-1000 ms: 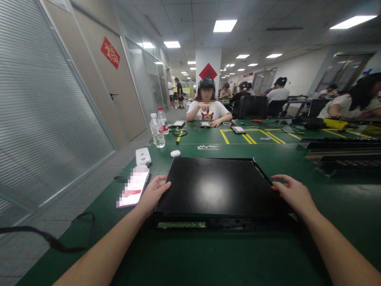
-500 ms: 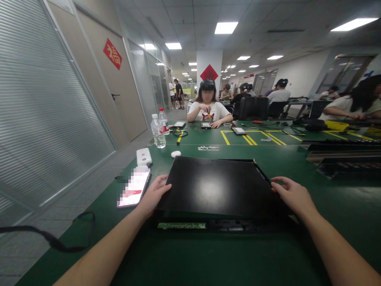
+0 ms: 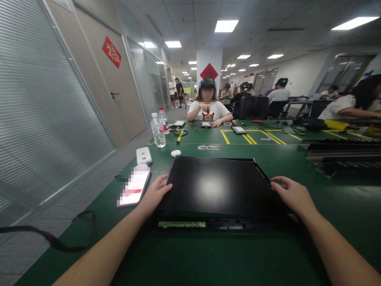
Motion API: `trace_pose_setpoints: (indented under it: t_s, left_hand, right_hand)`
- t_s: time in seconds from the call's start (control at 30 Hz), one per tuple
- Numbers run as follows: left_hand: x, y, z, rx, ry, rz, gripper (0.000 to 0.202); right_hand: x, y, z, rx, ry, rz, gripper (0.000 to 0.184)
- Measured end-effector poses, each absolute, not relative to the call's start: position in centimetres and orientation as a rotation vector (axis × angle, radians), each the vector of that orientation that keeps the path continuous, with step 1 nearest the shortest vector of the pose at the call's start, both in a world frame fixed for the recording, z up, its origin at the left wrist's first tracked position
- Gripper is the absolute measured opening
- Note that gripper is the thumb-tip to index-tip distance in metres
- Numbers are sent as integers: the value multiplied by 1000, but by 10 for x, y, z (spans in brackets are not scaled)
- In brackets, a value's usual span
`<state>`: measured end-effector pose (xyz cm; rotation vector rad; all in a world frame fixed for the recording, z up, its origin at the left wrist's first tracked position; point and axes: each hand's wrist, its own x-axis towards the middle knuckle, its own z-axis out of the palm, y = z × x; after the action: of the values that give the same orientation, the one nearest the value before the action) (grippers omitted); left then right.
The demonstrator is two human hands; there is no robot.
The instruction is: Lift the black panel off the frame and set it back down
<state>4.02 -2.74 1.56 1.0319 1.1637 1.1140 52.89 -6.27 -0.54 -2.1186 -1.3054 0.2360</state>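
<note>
Black panel point(image 3: 214, 184), and it lay skewed over a black frame point(image 3: 253, 225) on the green table point(image 3: 214, 258), well in from the surface's left edge! Left hand point(image 3: 154, 195) was clamped on the panel's left side, thumb on top; right hand point(image 3: 293, 195) had thumb and forefinger close together at the opposite side, gripping or merely touching, impossible to tell! Phone point(image 3: 136, 186) lay between left hand and the surface's left edge.

Phone point(image 3: 136, 187) left of panel point(image 3: 214, 186), bottles point(image 3: 158, 133) behind phone
</note>
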Motion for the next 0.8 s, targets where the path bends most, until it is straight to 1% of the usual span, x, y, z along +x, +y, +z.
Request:
trace_pose_setpoints:
  t_s: [0.4,0.8]
  left_hand:
    - [44,-30,20,1015,1220,1129,42]
    - [46,-33,23,1009,1260,1134,35]
  right_hand:
    - [533,-62,-7,-2115,-1361,210,42]
    - [530,-64,-4,-2129,-1401,163,37]
